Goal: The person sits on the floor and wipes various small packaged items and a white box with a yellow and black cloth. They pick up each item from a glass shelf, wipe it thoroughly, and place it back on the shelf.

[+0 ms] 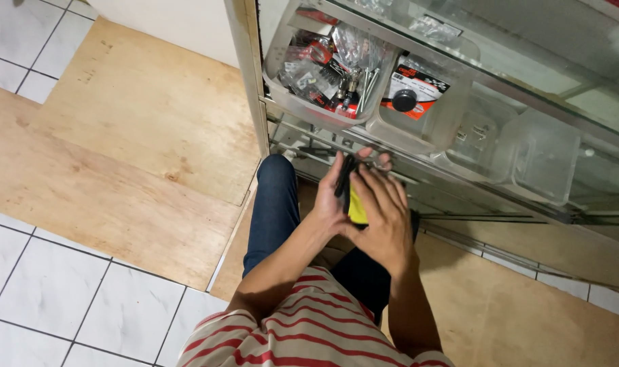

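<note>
View from the head camera, looking down at a person crouched before a glass display cabinet (459,61). The left hand (333,197) and the right hand (384,214) are brought together in front of the knees, closed from either side on a small black-and-yellow packet (355,204); the left palm backs the packet and its fingers rise along the dark upper edge, while the right hand lies across the front with fingers spread, covering most of the yellow part. The packet is held just below the cabinet's lower shelf edge and above the blue-jeaned leg (275,204). Inside the cabinet, a clear plastic bin (282,81) holds bagged hardware and bolts; a second clear bin (398,132) beside it holds a carded pack with a black round knob; further clear bins (540,163) stand to the right. The floor is plywood sheeting (133,136) laid over white tiles (44,292). A red-and-white striped shirt (303,333) fills the lower edge.
</note>
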